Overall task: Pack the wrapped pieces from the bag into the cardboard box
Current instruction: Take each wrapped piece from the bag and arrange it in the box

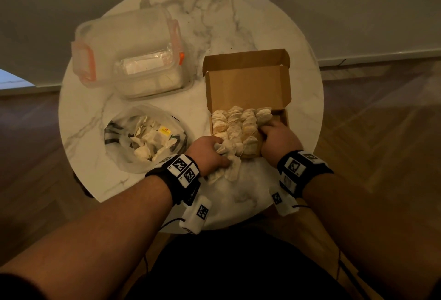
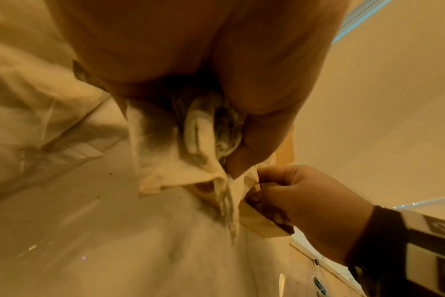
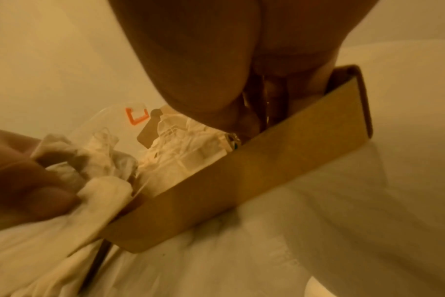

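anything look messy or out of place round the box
Mostly tidy: wrapped pieces sit in rows in the cardboard box. The odd spot is a crumpled bunch held by the left hand, spilling over the box's near-left corner onto the table.

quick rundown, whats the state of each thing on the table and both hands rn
cardboard box: lid open, rows of wrapped pieces inside
plastic bag: open, wrapped pieces left in it
plastic container: lid on, clips look unlatched
left hand: grips a bunch of wrapped pieces at the box's near left corner
right hand: fingers curled inside the box at its right side, on the packed pieces; an actual grip cannot be told
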The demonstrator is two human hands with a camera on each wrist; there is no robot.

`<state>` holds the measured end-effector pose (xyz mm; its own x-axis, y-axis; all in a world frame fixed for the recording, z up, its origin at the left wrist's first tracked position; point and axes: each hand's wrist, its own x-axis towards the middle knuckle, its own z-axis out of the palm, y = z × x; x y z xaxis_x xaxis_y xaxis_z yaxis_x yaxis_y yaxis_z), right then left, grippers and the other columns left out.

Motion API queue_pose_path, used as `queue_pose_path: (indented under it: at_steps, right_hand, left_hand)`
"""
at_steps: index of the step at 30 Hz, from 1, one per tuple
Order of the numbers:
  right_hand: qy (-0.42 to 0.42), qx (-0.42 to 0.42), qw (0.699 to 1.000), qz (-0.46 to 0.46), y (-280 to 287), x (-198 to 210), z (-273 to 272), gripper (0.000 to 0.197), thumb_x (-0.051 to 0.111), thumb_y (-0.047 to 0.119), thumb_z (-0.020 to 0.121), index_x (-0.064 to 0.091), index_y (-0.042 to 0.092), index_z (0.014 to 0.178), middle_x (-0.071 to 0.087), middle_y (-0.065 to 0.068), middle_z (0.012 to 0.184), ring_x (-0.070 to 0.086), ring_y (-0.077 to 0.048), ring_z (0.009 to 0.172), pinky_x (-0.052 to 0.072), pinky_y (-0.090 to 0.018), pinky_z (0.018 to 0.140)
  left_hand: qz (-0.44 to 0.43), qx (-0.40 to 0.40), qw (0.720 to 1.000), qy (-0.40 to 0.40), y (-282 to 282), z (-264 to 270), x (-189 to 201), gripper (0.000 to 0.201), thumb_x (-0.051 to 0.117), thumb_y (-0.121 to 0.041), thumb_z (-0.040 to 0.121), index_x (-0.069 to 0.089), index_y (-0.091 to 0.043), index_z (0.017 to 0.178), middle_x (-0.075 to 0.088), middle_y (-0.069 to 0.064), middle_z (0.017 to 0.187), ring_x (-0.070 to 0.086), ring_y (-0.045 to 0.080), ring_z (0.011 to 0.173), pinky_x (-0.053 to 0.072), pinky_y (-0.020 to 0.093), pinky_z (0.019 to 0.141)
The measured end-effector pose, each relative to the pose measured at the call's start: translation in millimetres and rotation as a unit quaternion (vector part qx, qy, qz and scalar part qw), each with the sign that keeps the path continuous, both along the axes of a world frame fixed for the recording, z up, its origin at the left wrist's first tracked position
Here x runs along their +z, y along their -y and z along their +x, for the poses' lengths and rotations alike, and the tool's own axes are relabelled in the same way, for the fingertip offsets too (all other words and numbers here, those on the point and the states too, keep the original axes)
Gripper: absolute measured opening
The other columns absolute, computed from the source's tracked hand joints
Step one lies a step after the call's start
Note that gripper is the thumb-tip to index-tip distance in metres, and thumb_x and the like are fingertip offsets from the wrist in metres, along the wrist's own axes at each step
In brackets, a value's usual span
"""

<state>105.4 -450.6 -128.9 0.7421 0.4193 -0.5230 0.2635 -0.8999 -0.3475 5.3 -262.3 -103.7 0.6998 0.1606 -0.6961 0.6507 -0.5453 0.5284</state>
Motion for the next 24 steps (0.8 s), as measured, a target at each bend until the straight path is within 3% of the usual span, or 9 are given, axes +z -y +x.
queue_pose_path:
  at_steps: [6, 8, 11, 13, 15, 17, 19, 21, 24]
  right_hand:
    - [-0.008, -0.003, 1.0, 0.019, -1.5, 4.8, 2.2, 0.05, 0.049, 0.017, 0.098, 0.051, 0.02, 0.147, 0.046, -0.005, 0.153, 0.051, -0.032, 0.13, 0.043, -0.04, 0.108]
    - [-0.002, -0.019, 0.998, 0.06, 2.8, 11.5, 1.8, 0.049, 0.052, 0.015, 0.095, 0.056, 0.021, 0.143, 0.05, -0.006, 0.149, 0.051, -0.032, 0.13, 0.041, -0.04, 0.11]
    - [0.058, -0.047, 0.982, 0.176, 9.1, 25.8, -1.2, 0.043, 0.056, 0.01, 0.089, 0.066, 0.023, 0.129, 0.06, -0.004, 0.136, 0.059, -0.026, 0.12, 0.048, -0.039, 0.103]
    - [0.056, -0.008, 0.969, 0.242, 10.8, 36.9, -6.9, 0.048, 0.059, 0.009, 0.088, 0.065, 0.028, 0.131, 0.063, 0.003, 0.134, 0.06, -0.018, 0.118, 0.051, -0.037, 0.101]
    - [-0.007, 0.037, 0.961, 0.274, 9.4, 48.0, -12.7, 0.052, 0.066, 0.018, 0.091, 0.058, 0.036, 0.139, 0.064, 0.011, 0.134, 0.06, -0.009, 0.118, 0.051, -0.031, 0.099]
    - [-0.076, 0.038, 0.956, 0.281, 8.2, 56.9, -13.3, 0.051, 0.07, 0.031, 0.092, 0.055, 0.042, 0.139, 0.068, 0.019, 0.124, 0.062, 0.002, 0.11, 0.052, -0.022, 0.092]
    - [-0.1, 0.021, 0.956, 0.274, 10.2, 63.4, -10.2, 0.034, 0.069, 0.032, 0.094, 0.065, 0.039, 0.128, 0.069, 0.023, 0.105, 0.062, 0.012, 0.096, 0.049, -0.01, 0.082]
    - [-0.101, 0.005, 0.954, 0.281, 14.1, 69.9, -6.1, 0.019, 0.067, 0.021, 0.096, 0.073, 0.033, 0.109, 0.071, 0.021, 0.091, 0.063, 0.013, 0.084, 0.047, -0.006, 0.072]
    - [-0.134, -0.06, 0.929, 0.339, 22.5, 77.5, 0.1, 0.017, 0.067, 0.013, 0.096, 0.075, 0.027, 0.098, 0.075, 0.008, 0.084, 0.069, 0.0, 0.077, 0.054, -0.015, 0.071]
  left_hand:
    - [-0.012, 0.011, 1.0, 0.001, -0.1, 1.8, 0.7, 0.04, 0.085, -0.025, 0.072, 0.074, -0.022, 0.11, 0.075, 0.003, 0.1, 0.069, 0.022, 0.093, 0.058, 0.034, 0.082]
    - [-0.028, 0.023, 0.999, 0.005, -1.1, 3.7, 4.2, 0.038, 0.085, -0.026, 0.07, 0.074, -0.023, 0.107, 0.075, 0.004, 0.097, 0.07, 0.023, 0.091, 0.06, 0.039, 0.083]
    - [-0.089, 0.074, 0.993, 0.017, -1.1, 8.0, 17.0, 0.031, 0.086, -0.027, 0.065, 0.076, -0.027, 0.094, 0.077, 0.003, 0.093, 0.073, 0.024, 0.091, 0.06, 0.046, 0.087]
    - [-0.176, 0.137, 0.974, 0.034, 0.7, 10.8, 29.8, 0.03, 0.084, -0.019, 0.06, 0.078, -0.024, 0.089, 0.079, 0.008, 0.095, 0.074, 0.031, 0.095, 0.058, 0.053, 0.093]
    - [-0.273, 0.192, 0.941, 0.047, 1.0, 14.5, 41.6, 0.035, 0.079, 0.0, 0.067, 0.077, -0.013, 0.1, 0.076, 0.02, 0.106, 0.071, 0.041, 0.105, 0.055, 0.056, 0.098]
    - [-0.333, 0.222, 0.915, 0.055, -0.1, 20.0, 56.3, 0.037, 0.072, 0.014, 0.077, 0.071, -0.006, 0.109, 0.074, 0.024, 0.112, 0.07, 0.042, 0.107, 0.058, 0.051, 0.095]
    - [-0.369, 0.245, 0.894, 0.066, -3.9, 25.5, 67.7, 0.043, 0.072, 0.015, 0.077, 0.068, -0.004, 0.115, 0.074, 0.023, 0.112, 0.072, 0.038, 0.103, 0.061, 0.047, 0.088]
    - [-0.399, 0.275, 0.872, 0.074, -10.2, 29.8, 74.5, 0.053, 0.075, 0.012, 0.07, 0.066, -0.001, 0.121, 0.074, 0.022, 0.111, 0.073, 0.037, 0.101, 0.061, 0.046, 0.085]
    - [-0.409, 0.319, 0.851, 0.087, -19.4, 36.9, 79.5, 0.051, 0.074, 0.012, 0.067, 0.068, -0.003, 0.116, 0.075, 0.019, 0.102, 0.074, 0.033, 0.095, 0.062, 0.042, 0.075]
